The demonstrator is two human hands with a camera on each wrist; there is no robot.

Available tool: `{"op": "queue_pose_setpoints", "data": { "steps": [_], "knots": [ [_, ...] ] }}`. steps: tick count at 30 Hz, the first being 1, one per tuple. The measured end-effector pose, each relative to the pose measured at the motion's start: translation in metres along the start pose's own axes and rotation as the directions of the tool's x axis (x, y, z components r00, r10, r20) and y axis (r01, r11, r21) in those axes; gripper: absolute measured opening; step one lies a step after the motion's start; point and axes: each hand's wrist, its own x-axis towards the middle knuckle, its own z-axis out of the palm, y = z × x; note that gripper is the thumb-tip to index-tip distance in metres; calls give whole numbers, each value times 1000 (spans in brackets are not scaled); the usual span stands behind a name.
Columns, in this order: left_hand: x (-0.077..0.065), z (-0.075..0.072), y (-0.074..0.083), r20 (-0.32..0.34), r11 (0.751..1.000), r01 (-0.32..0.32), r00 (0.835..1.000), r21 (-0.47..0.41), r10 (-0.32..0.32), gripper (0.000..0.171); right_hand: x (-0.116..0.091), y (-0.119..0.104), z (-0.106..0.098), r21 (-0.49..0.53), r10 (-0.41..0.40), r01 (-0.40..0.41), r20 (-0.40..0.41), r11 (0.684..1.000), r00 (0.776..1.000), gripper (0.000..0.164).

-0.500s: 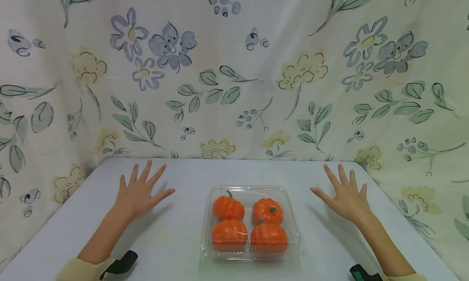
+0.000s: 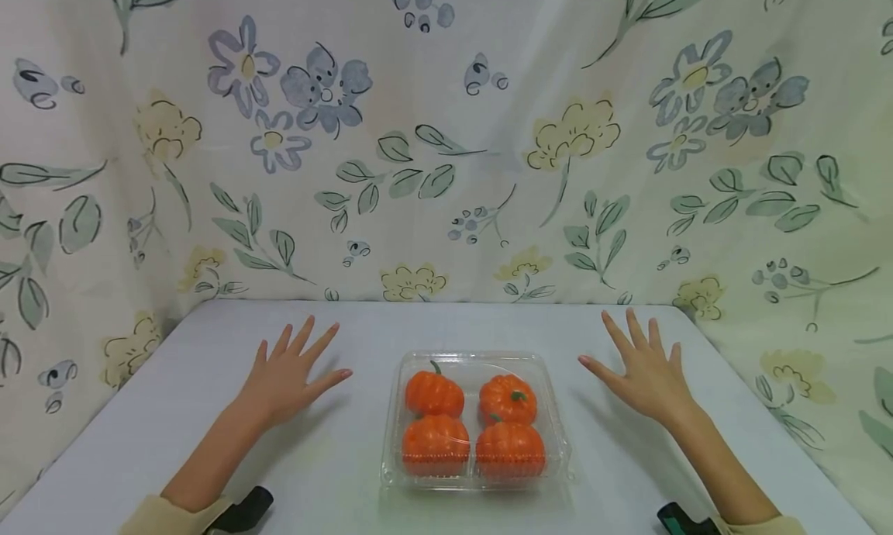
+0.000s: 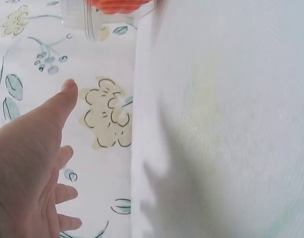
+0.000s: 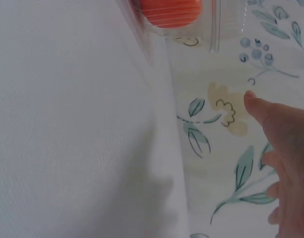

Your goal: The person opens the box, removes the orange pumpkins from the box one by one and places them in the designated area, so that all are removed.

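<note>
Above the white table (image 2: 335, 457), left hand (image 2: 282, 380) and right hand (image 2: 645, 372) hung outspread

Both hands were released and held nothing. Their backs faced the head camera, the fingers were straight and fanned apart, and the two thumbs pointed inward. Each wrist view showed its thumb extended, with other fingertips visible beyond it.

Between the hands, touched by neither, a clear plastic box (image 2: 474, 485) rested on the table. Inside, in two rows of two, sat a back-left pumpkin (image 2: 434, 394), a back-right pumpkin (image 2: 506, 402), a front-left pumpkin (image 2: 436, 446) and a front-right pumpkin (image 2: 510, 450), all small, ribbed and orange. Green stems showed on the back pair and at the top of the front-right one. Each wrist view caught a corner of the box at its upper edge, with orange behind the plastic.

Near the wrists were a black left mount (image 2: 244, 510) and a black right mount (image 2: 685, 521), beside a beige left sleeve (image 2: 170, 517) and a beige right sleeve (image 2: 766, 526). Beyond the table and along its sides hung a floral curtain (image 2: 425, 93), printed with blue and yellow blooms and green leaves.
</note>
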Motion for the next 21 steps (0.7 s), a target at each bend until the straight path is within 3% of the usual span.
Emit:
{"op": "queue_pose_setpoints", "data": {
  "steps": [5, 10, 15, 21],
  "knots": [
    [-1, 1, 14, 48, 990, -54, 997, -128, 61, 83, -2, -10, 0, 0, -30, 30, -3, 1000, 1000, 94],
    [-2, -2, 26, 108, 948, -93, 985, -304, 132, 80, -5, -25, -2, 36, -60, 59, 8, 998, 998, 90],
    [-4, -4, 32, 119, 878, -123, 973, -463, 199, 71, -9, -42, -4, 73, -102, 102, -2, 992, 995, 85],
    [-6, -2, 38, 211, 756, -44, 948, -653, 238, 58, -15, -59, -5, 128, -176, 178, -25, 976, 984, 76]
  ]
}}
